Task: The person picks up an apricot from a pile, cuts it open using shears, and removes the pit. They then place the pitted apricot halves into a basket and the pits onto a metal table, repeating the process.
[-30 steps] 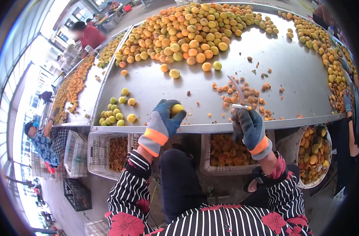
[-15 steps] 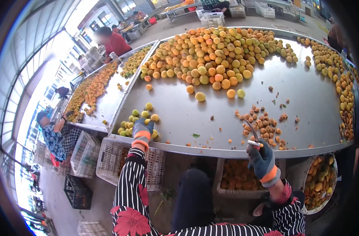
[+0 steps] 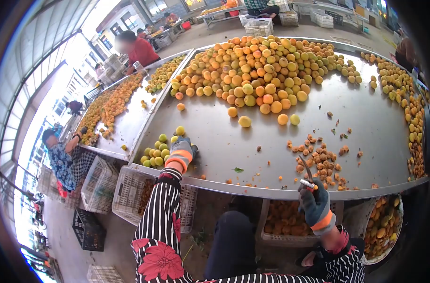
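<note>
Two gloved hands at the steel table (image 3: 215,141): knife (image 3: 306,170) in one, green fruit (image 3: 153,154) under the other.
Below the table's near edge a white crate (image 3: 283,228) is holding cut fruit. At that edge the right hand (image 3: 315,205) is clamping its fingers around the knife handle, blade pointing up. The left hand (image 3: 182,150) is resting at the table's near-left corner, touching the green fruit; whether its fingers are closing on one cannot be told. Loose pits (image 3: 321,158) are lying on the table beyond the knife; the apricot heap (image 3: 267,66) is covering the table's far side.
</note>
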Motion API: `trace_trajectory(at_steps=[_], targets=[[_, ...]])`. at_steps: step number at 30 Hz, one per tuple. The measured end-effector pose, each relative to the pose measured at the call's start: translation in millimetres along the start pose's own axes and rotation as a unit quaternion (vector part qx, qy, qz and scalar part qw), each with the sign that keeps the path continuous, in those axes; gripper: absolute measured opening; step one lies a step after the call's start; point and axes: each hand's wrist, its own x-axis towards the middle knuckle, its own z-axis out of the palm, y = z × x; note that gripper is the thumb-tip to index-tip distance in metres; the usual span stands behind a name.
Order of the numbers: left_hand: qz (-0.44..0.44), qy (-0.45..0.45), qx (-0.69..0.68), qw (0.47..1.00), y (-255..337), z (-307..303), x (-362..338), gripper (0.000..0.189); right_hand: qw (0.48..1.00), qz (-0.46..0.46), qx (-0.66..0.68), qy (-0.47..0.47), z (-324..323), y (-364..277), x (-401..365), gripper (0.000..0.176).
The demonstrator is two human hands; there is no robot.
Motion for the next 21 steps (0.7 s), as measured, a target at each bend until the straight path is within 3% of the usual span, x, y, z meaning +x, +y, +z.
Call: trace_trajectory(at_steps=[5,8,9,11,13,14,15,17,20,21], targets=[[-0.05,0.019,-0.098,0.994,21.4,-19.1,-20.9,0.05,0.999,-0.049,-0.016,0.006,-4.1,3.5,-5.2,0.015],[0.016,0.075,-0.371,0.925,61.1,-40.5,-43.4,0.048,0.987,-0.128,-0.093,-0.01,-4.7,1.4,-6.0,0.015],[0.088,0.046,-0.467,0.879,79.0,-51.6,-51.0,0.041,0.984,-0.148,-0.096,-0.013,-3.2,-0.3,-4.4,0.016],[0.105,-0.182,-0.696,0.687,125.6,-107.2,-98.1,0.037,0.99,-0.133,-0.048,-0.021,0.5,-5.7,-3.3,0.016],[0.16,-0.217,-0.776,0.57,165.0,-108.1,-133.8,0.04,0.997,-0.051,0.049,-0.011,0.1,-14.3,-9.0,0.015],[0.144,-0.249,-0.799,0.528,183.2,-106.8,-149.2,0.046,0.997,-0.06,0.047,-0.008,-2.7,-19.7,-8.3,0.016],[0.114,-0.284,-0.841,0.446,200.9,-106.1,-164.2,0.047,0.997,-0.068,0.046,-0.005,-3.6,-24.6,-8.0,0.016],[0.125,-0.306,-0.86,0.388,223.9,-106.2,-185.3,0.049,0.987,-0.042,0.156,-0.009,-3.3,-38.8,-14.0,0.017],[0.122,-0.16,-0.813,0.546,256.0,-100.2,-210.5,0.05,0.994,-0.074,0.084,-0.013,-6.5,-44.5,-19.3,0.016],[0.184,-0.07,-0.764,0.614,262.4,-94.3,-213.0,0.05,0.993,-0.112,0.043,-0.009,-5.9,-44.0,-20.0,0.017]])
